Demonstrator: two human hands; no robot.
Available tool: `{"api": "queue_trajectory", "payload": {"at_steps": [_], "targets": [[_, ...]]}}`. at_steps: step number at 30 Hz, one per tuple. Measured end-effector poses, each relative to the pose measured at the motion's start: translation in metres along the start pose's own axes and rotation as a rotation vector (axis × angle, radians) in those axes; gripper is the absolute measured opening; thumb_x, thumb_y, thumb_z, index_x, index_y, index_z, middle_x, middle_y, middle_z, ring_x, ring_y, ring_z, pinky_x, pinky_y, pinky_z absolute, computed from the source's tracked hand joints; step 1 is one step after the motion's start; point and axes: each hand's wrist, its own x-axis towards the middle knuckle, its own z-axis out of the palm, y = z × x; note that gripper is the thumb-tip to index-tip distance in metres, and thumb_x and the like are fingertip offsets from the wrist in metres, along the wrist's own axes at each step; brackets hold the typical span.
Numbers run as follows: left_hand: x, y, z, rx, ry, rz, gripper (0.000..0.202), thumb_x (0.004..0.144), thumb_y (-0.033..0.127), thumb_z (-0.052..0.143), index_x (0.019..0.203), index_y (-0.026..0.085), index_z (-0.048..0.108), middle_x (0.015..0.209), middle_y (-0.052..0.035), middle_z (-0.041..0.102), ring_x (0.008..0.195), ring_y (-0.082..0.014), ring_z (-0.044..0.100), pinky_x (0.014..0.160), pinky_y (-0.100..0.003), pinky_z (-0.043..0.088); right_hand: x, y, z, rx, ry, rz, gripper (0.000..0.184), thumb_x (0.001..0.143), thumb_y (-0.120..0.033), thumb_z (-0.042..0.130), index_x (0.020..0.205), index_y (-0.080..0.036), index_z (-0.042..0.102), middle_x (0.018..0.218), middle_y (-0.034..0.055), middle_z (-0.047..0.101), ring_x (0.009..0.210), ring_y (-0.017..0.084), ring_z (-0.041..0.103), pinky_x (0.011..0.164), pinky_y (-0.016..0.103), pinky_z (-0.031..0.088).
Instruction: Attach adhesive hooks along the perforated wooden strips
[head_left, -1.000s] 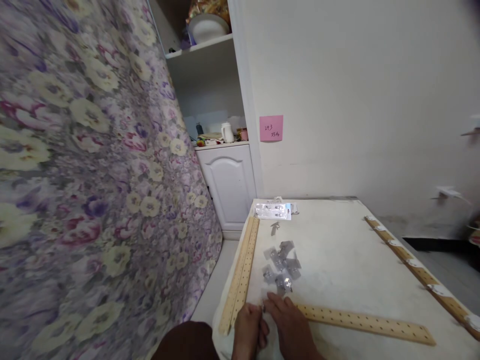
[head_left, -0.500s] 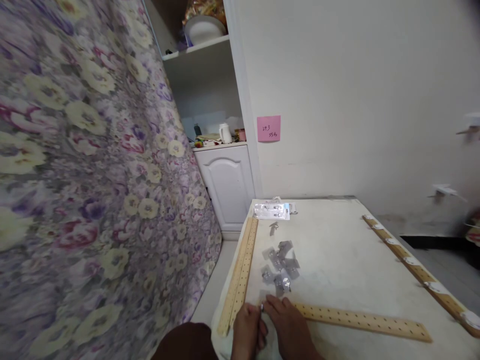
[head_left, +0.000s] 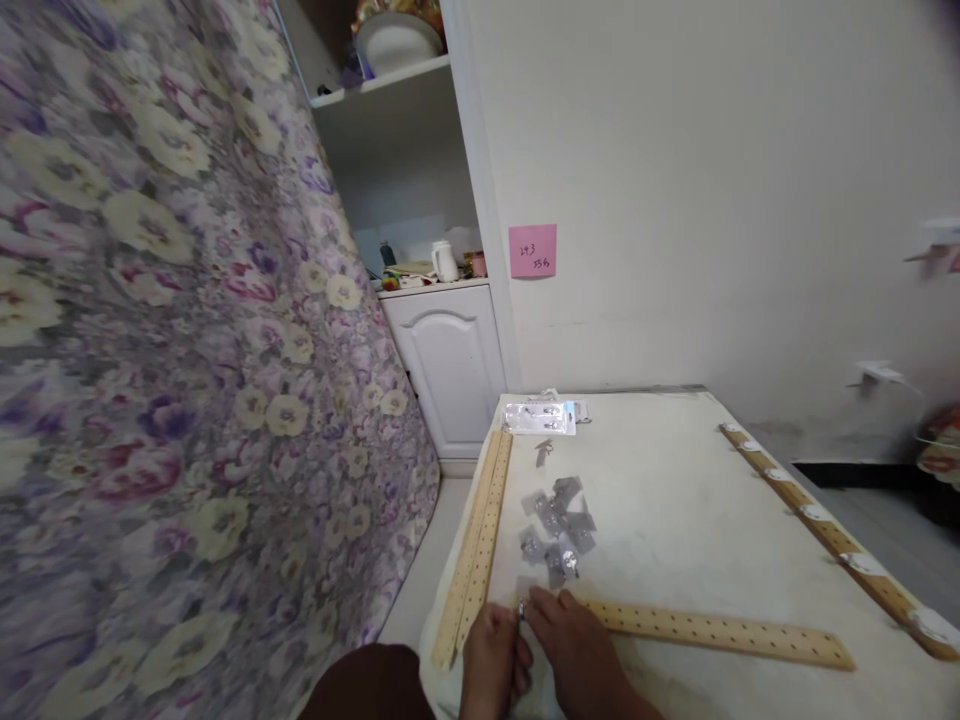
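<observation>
At the near left corner of the white table point(head_left: 675, 500), my left hand point(head_left: 491, 660) and my right hand point(head_left: 581, 655) meet. Their fingertips pinch a small shiny metal piece point(head_left: 523, 606) at the left end of a perforated wooden strip point(head_left: 720, 632) that lies across the front. Both hands are closed on it. Just beyond them lies a heap of several small clear bags with metal parts point(head_left: 559, 525).
Two more wooden strips point(head_left: 480, 545) run along the table's left edge, and another with white pads point(head_left: 817, 525) along the right edge. A clear packet point(head_left: 540, 416) lies at the far edge. A floral cloth point(head_left: 165, 360) hangs on the left; a white cabinet point(head_left: 450, 360) stands behind.
The view has drifted slightly right and down. My hands stay pinched together at the strip's left end.
</observation>
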Motion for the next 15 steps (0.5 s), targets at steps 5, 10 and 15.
{"api": "queue_trajectory", "payload": {"at_steps": [5,10,15], "targets": [[-0.001,-0.002,0.001,-0.021,0.002,0.005,0.031,0.074,0.054,0.039,0.065,0.024,0.036,0.037,0.0082,0.049,0.023,-0.0072,0.035,0.027,-0.018,0.019,0.000,-0.001,0.004,-0.039,-0.030,-0.009,0.041,0.076,-0.006,0.052,0.112,-0.023,0.060,0.117,0.0015,0.065,0.090,0.021,0.059,0.074,0.030,0.048],[-0.003,-0.003,0.002,-0.021,0.025,0.047,0.032,0.073,0.055,0.039,0.069,0.024,0.036,0.040,0.0073,0.053,0.025,-0.0077,0.039,0.028,-0.017,0.021,-0.001,0.000,-0.004,0.009,-0.033,-0.020,0.047,0.073,-0.004,0.050,0.115,-0.023,0.059,0.118,0.0028,0.064,0.093,0.021,0.060,0.076,0.030,0.049],[-0.007,-0.002,0.003,-0.025,0.045,0.085,0.032,0.075,0.055,0.037,0.068,0.023,0.036,0.039,0.0068,0.052,0.025,-0.0083,0.040,0.028,-0.018,0.023,-0.014,0.011,-0.012,0.106,-0.001,-0.043,0.058,0.072,-0.002,0.042,0.125,-0.022,0.052,0.127,0.0051,0.058,0.110,0.017,0.056,0.092,0.028,0.046]]}}
